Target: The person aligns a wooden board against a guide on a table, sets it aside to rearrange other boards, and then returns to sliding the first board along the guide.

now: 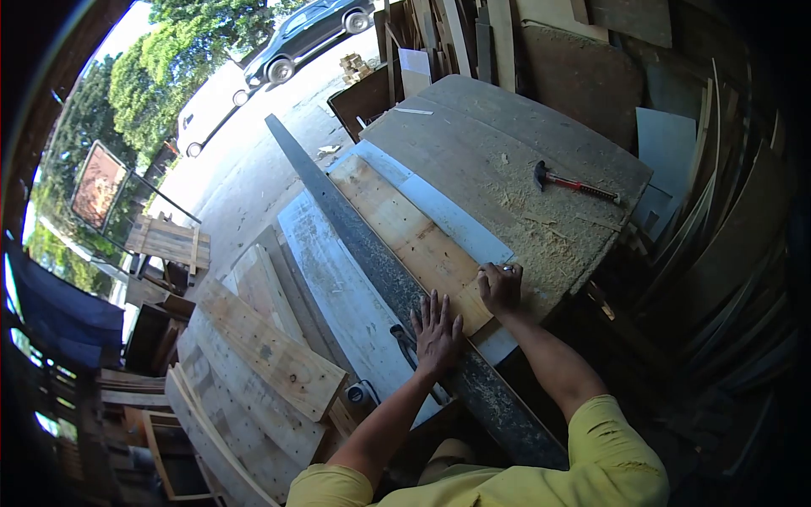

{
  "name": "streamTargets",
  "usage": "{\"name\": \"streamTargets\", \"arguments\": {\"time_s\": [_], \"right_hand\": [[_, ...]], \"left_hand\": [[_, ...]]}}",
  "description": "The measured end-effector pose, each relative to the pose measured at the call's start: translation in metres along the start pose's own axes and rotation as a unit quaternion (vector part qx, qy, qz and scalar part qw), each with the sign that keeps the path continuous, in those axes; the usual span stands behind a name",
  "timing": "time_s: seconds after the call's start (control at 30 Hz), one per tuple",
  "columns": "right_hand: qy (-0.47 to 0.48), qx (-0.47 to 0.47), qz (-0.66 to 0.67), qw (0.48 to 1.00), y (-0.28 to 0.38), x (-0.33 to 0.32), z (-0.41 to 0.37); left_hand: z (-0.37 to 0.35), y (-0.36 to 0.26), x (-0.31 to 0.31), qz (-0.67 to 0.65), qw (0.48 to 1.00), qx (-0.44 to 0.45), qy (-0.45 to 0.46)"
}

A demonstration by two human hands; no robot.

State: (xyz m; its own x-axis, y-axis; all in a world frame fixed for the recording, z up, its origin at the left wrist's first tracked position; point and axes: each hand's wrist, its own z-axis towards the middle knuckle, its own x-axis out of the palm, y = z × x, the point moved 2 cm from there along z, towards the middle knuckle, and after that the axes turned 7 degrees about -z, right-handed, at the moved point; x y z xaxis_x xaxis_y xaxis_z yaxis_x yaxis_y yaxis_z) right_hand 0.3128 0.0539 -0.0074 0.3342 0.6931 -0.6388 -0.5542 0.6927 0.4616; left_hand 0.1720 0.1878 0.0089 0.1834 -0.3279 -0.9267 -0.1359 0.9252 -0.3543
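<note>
A long dark straight board [363, 245] lies lengthwise over the work surface, along the left edge of a light wooden plank [405, 224]. My left hand [438, 335] rests flat on the dark board with its fingers spread. At the near right corner of the plank, my right hand [500, 288] is closed, fingers curled; what it holds, if anything, is hidden. Pale blue-white panels [334, 270] lie beneath the plank and the dark board. Next to my left hand is a dark tool [404, 342], partly covered.
A hammer [579, 184] and sawdust [541, 232] lie on the worktable [473, 118]. A tape measure [362, 394] sits near stacked planks [270, 351] at the left. Boards [583, 80] lean behind and at the right. Vehicles [308, 38] stand outside.
</note>
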Motion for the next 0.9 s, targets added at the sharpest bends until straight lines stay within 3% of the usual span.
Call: {"name": "streamTargets", "arguments": {"time_s": [0.33,0.43,0.5,0.53,0.57,0.6,0.63,0.7,0.73,0.8,0.83,0.87,0.9], "right_hand": [[-0.004,0.004,0.010,1.000,0.009,0.038,0.027],[0.038,0.013,0.016,0.999,0.010,0.027,0.023],[-0.071,0.084,-0.015,0.994,0.025,-0.010,0.000],[0.007,0.207,0.038,0.978,0.005,0.000,-0.025],[0.020,0.295,0.075,0.952,0.007,-0.005,-0.045],[0.105,0.302,0.042,0.946,-0.011,0.008,-0.073],[0.179,0.470,0.254,0.826,0.010,-0.009,-0.076],[0.203,0.480,0.298,0.800,0.025,-0.011,-0.087],[0.228,0.488,0.346,0.768,0.031,-0.009,-0.091],[0.227,0.478,0.379,0.759,0.042,-0.005,-0.091],[0.224,0.467,0.416,0.747,0.045,-0.003,-0.086],[0.226,0.465,0.417,0.747,0.045,-0.001,-0.079],[0.240,0.422,0.393,0.781,0.046,0.001,-0.075]], "left_hand": [[-0.001,0.004,0.000,-0.011,1.000,0.005,-0.002],[0.002,0.012,0.004,-0.047,0.999,0.002,-0.011],[0.008,0.025,0.002,-0.133,0.988,0.005,-0.083],[0.021,0.032,0.001,-0.139,0.986,0.007,-0.088],[0.038,0.042,-0.004,-0.095,0.993,-0.021,-0.073],[0.058,0.051,-0.010,-0.052,0.996,-0.048,-0.059],[0.080,0.060,-0.015,-0.058,0.995,-0.046,-0.061],[0.120,0.079,-0.020,-0.008,0.996,-0.087,-0.003],[0.137,0.087,-0.020,-0.012,0.996,-0.085,-0.004],[0.159,0.093,-0.024,0.021,0.999,-0.026,0.023],[0.167,0.093,-0.027,0.022,0.997,-0.046,0.060],[0.170,0.094,-0.031,0.022,0.997,-0.047,0.058],[0.169,0.096,-0.034,0.027,0.996,-0.046,0.074]]}}
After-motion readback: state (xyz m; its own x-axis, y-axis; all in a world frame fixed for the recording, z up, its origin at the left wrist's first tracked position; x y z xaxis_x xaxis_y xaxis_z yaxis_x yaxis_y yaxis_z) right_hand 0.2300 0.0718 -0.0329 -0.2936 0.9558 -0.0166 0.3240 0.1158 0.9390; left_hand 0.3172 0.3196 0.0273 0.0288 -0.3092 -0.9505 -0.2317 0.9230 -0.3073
